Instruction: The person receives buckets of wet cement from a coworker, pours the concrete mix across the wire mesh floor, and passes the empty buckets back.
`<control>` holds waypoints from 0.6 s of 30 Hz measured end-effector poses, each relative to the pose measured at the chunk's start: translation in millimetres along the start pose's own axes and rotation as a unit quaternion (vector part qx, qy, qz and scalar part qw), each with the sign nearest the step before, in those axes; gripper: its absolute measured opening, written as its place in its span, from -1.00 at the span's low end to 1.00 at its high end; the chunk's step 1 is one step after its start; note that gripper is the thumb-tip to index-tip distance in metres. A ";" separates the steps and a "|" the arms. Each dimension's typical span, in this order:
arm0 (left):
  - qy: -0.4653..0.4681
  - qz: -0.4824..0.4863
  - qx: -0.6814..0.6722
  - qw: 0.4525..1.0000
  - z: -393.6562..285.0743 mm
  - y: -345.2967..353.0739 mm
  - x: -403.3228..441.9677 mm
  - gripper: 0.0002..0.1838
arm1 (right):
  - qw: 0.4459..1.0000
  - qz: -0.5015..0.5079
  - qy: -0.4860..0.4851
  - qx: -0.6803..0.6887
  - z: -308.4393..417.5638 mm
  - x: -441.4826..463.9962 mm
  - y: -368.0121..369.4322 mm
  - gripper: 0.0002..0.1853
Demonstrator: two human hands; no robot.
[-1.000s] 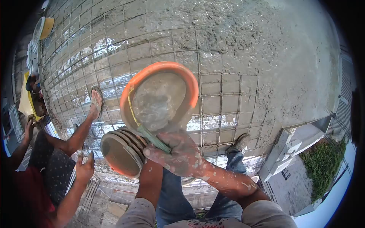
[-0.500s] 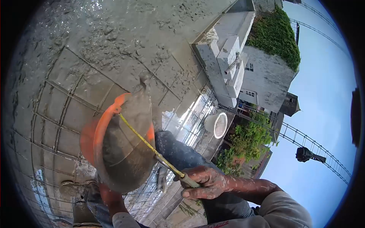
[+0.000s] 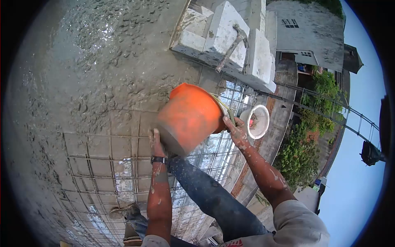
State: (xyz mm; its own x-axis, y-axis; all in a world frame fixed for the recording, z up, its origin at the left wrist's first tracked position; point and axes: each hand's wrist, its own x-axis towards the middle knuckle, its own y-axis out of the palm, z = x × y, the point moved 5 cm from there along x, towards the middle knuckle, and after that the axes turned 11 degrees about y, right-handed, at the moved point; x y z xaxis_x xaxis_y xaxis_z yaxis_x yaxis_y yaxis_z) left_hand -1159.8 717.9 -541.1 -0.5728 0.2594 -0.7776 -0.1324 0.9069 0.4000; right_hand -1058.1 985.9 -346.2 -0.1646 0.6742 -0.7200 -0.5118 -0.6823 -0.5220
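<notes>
An orange bucket (image 3: 191, 113) smeared with grey concrete is tipped in front of me. Its mouth is turned away, so the inside is hidden. My left hand (image 3: 156, 144), with a dark watch on the wrist, presses against its grey-coated base. At the rim side, my right hand (image 3: 235, 131) is closed round the yellowish handle (image 3: 224, 108). Wet concrete (image 3: 119, 90) spreads beyond the bucket, partly covering a grid of steel bars (image 3: 111, 164).
A hammer (image 3: 231, 49) lies on pale blocks (image 3: 259, 53) at the upper right. Behind my right hand stands a white bucket (image 3: 262, 123). My leg (image 3: 214, 193) in muddy trousers is below the orange bucket. A narrow steel lattice (image 3: 329, 108) runs at right.
The orange bucket has swung from showing its concrete-filled mouth to showing its outside and base. My left hand has come into view at the base; my right hand has moved up with the handle.
</notes>
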 end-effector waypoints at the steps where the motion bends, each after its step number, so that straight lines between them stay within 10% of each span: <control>1: 0.029 0.018 0.049 0.998 2.8 25.0 -4.4 -0.28 | 0.998 -0.048 -0.004 0.034 6.1 9.2 -18.3 -0.59; 5: 0.021 0.024 0.297 0.954 19.7 83.7 -23.0 -0.09 | 0.989 -0.113 -0.037 0.082 -10.2 43.0 -74.5 -0.66; 11: 0.060 0.016 0.042 0.997 -37.8 61.1 -81.9 -0.19 | 0.998 -0.044 0.009 0.039 -6.7 -5.2 -65.8 -0.64; 18: 0.106 -0.031 -0.129 0.986 -163.3 -85.1 -157.1 -0.49 | 0.971 0.225 -0.033 -0.076 53.1 -110.9 111.9 -0.56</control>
State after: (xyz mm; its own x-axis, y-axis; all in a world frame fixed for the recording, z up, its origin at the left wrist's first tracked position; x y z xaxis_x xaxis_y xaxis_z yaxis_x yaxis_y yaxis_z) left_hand -1190.7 545.8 -373.7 -0.7094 0.1061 -0.6968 -0.3579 0.7974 0.4859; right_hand -1141.9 849.7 -300.5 -0.3993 0.3111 -0.8624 -0.2455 -0.9426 -0.2263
